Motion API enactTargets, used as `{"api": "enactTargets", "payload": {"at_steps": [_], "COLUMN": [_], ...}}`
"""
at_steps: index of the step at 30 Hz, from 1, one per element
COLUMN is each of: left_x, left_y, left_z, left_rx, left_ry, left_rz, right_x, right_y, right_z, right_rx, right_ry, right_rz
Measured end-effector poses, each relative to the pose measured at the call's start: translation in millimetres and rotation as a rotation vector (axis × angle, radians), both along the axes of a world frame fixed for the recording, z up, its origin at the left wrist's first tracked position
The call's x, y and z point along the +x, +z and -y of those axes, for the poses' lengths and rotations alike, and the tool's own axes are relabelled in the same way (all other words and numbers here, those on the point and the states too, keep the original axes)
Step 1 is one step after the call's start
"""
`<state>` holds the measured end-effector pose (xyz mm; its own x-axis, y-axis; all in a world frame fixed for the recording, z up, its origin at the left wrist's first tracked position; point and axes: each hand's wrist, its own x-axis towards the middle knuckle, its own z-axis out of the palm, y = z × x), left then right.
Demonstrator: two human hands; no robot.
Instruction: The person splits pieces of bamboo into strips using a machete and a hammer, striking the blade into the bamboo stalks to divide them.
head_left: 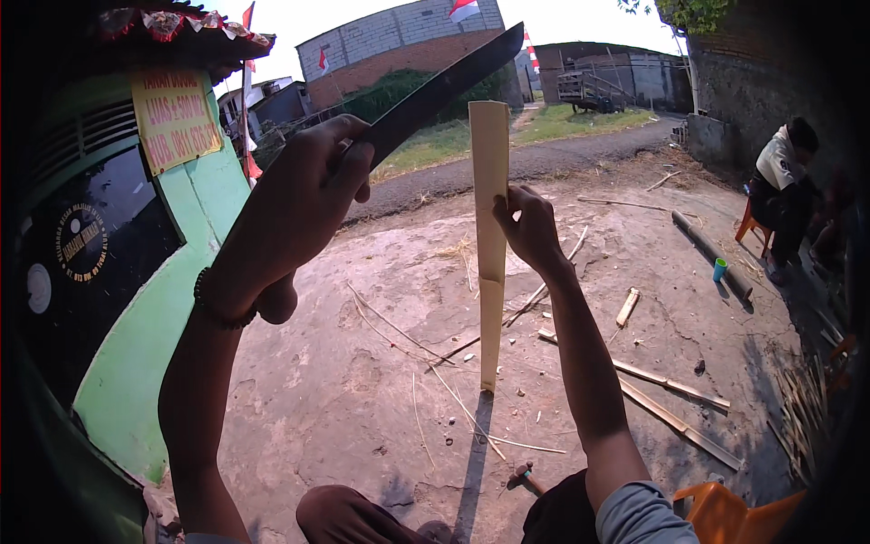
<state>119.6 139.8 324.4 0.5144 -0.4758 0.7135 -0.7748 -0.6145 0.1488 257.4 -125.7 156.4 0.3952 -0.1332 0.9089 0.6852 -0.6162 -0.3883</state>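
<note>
My left hand (308, 186) is closed round the handle of a machete (444, 95), its broad dark blade slanting up to the right. A wide split bamboo slat (489, 172) stands nearly upright in front of me, its pale inner face showing and its narrow lower end at the ground. Thumb and fingers of my right hand (533, 228) grip the slat's right edge, a little above its middle. The blade's tip rises above and beyond the slat's top; whether they touch, I cannot tell. Between my knees lies a hammer (523, 473), partly hidden.
Split bamboo strips (671, 385) and thin sticks litter the concrete ground. At right are a dark pole (711, 254), a green cup (720, 269), a bundle of sticks (802, 417) and a seated person (784, 181). A green wall (136, 363) borders the left.
</note>
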Motion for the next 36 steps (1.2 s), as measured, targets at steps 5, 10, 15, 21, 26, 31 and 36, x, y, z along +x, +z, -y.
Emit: {"api": "enactTargets", "payload": {"at_steps": [5, 10, 15, 21, 26, 31, 36], "left_x": [10.4, 25.4, 26.8, 16.9, 12.6, 16.1, 58.6], "left_y": [-11.5, -16.6, -19.0, -23.9, -31.4, -42.0, -43.6], "left_z": [8.1, 10.1, 12.7, 21.4, 27.6, 22.5, 23.7], "left_rx": [0.105, 0.077, 0.099, 0.114, 0.074, 0.083, 0.077], "left_ry": [0.071, 0.013, 0.014, 0.046, 0.042, -0.002, -0.103], "left_rz": [-0.029, -0.020, 0.042, 0.104, 0.066, 0.198, 0.492], "right_x": [2.8, 2.3, 1.9, 3.0, 1.0, -9.0, -2.7], "right_y": [-0.4, -0.5, 0.4, 1.9, -0.3, -1.3, -6.7], "right_z": [3.6, 0.8, 2.7, -0.3, -1.4, -4.8, 1.4], "right_rx": [-0.043, -0.025, -0.029, -0.029, -0.019, 0.001, 0.048], "right_ry": [-0.058, -0.044, -0.050, -0.079, -0.117, -0.085, -0.010], "right_rz": [0.012, 0.005, -0.006, 0.005, -0.017, -0.044, -0.184]}}
